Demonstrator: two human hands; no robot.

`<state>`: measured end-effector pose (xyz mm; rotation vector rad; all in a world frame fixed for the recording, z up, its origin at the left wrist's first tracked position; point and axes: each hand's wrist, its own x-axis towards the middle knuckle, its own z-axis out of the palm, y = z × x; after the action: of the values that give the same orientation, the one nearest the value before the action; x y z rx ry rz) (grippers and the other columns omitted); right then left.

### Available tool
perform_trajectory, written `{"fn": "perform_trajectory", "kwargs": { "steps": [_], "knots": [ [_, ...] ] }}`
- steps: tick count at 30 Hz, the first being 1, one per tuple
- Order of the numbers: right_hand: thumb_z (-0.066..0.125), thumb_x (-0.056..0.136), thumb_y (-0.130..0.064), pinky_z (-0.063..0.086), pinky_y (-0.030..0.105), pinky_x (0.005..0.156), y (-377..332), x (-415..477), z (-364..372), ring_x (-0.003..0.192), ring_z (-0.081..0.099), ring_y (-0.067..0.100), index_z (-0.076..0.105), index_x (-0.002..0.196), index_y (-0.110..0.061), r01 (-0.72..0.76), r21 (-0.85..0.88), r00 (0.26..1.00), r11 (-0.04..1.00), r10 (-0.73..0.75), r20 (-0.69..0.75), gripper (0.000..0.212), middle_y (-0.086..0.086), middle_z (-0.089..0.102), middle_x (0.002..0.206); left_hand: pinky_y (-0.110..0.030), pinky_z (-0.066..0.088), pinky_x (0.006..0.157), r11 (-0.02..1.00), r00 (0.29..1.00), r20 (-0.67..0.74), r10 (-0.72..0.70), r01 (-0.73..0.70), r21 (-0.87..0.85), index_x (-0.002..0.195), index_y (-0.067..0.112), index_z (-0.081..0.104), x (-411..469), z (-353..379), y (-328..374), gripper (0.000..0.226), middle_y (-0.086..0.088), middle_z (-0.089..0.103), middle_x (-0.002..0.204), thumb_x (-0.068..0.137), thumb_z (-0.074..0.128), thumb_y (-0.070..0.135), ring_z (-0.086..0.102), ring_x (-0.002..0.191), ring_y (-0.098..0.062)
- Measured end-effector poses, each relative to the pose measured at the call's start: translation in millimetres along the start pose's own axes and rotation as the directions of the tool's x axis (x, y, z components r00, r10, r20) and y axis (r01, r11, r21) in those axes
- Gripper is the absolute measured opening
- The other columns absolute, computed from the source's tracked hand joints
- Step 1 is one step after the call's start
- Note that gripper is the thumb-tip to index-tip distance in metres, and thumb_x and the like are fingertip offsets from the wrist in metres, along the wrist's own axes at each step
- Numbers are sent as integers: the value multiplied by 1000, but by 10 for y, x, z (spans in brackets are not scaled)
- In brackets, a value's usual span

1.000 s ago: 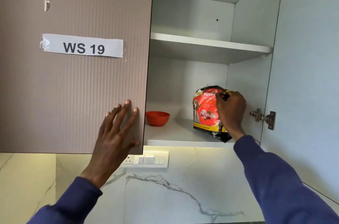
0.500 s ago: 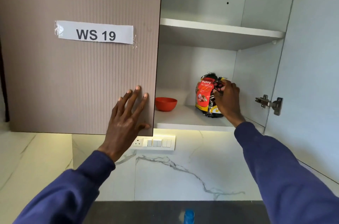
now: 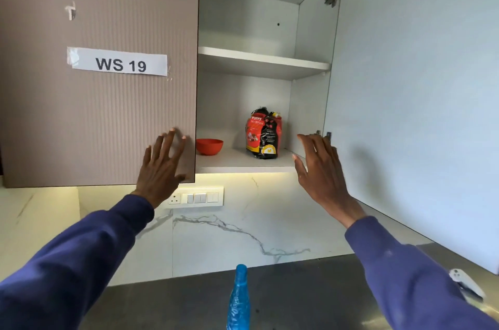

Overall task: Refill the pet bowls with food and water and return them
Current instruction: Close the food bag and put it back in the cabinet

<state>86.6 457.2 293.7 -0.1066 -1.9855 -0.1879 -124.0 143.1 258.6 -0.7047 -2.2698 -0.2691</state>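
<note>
A red and black bag of puppy food (image 3: 263, 135) stands upright on the lower shelf (image 3: 237, 163) of an open wall cupboard. To its left on the same shelf sits a small red bowl (image 3: 209, 146). My left hand (image 3: 162, 167) lies flat, fingers spread, on the shut left cupboard door (image 3: 108, 113). My right hand (image 3: 321, 170) is open in the air, apart from the bag, near the inner face of the open right door (image 3: 418, 100). A blue bottle (image 3: 239, 300) stands on the dark counter (image 3: 297, 294) below.
The upper shelf (image 3: 262, 60) carries nothing visible. A switch and socket panel (image 3: 197, 197) is set in the marble wall under the cupboard. A white object (image 3: 465, 283) lies on the counter at the right, partly behind my sleeve.
My right hand has let go of the food bag and drawn back to the right. The bag now stands alone on the shelf. My left hand stays on the left door.
</note>
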Motion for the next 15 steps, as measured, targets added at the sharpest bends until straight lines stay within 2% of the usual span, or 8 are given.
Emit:
{"fn": "perform_trajectory", "kwargs": {
  "steps": [3, 7, 10, 15],
  "knots": [
    [66, 92, -20, 48, 43, 92, 138, -175, -294, 121, 53, 32, 52, 138, -9, 37, -70, 999, 997, -37, -1, 49, 10, 57, 133, -60, 7, 127, 999, 1000, -3, -31, 31, 30, 164, 15, 8, -135, -102, 135, 112, -13, -10, 172, 84, 75, 53, -6, 159, -39],
    [63, 94, -22, 45, 44, 101, 390, -422, -724, 127, 51, 34, 50, 142, -7, 103, -136, 994, 985, -107, -19, 51, 13, 52, 143, -61, 2, 126, 996, 999, -36, -20, 23, 88, 164, 14, 8, -263, -280, 469, 113, -15, -10, 172, 83, 75, 55, -9, 159, -40],
    [62, 95, -19, 41, 50, 108, 578, -625, -1054, 129, 50, 38, 50, 143, -4, 134, -186, 988, 973, -145, -46, 52, 17, 51, 144, -62, 6, 126, 994, 998, -55, 12, -6, 109, 163, 13, 9, -361, -382, 788, 113, -16, -8, 172, 82, 77, 54, -6, 159, -41],
    [65, 87, -7, 22, 63, 121, 984, -921, -1595, 143, 38, 46, 44, 150, -2, 169, -304, 972, 938, -211, -108, 66, 25, 41, 155, -64, 10, 124, 992, 998, -56, 26, -18, 125, 163, 9, 17, -540, -487, 1342, 112, -18, -2, 172, 80, 81, 49, 3, 158, -44]
  ]
}}
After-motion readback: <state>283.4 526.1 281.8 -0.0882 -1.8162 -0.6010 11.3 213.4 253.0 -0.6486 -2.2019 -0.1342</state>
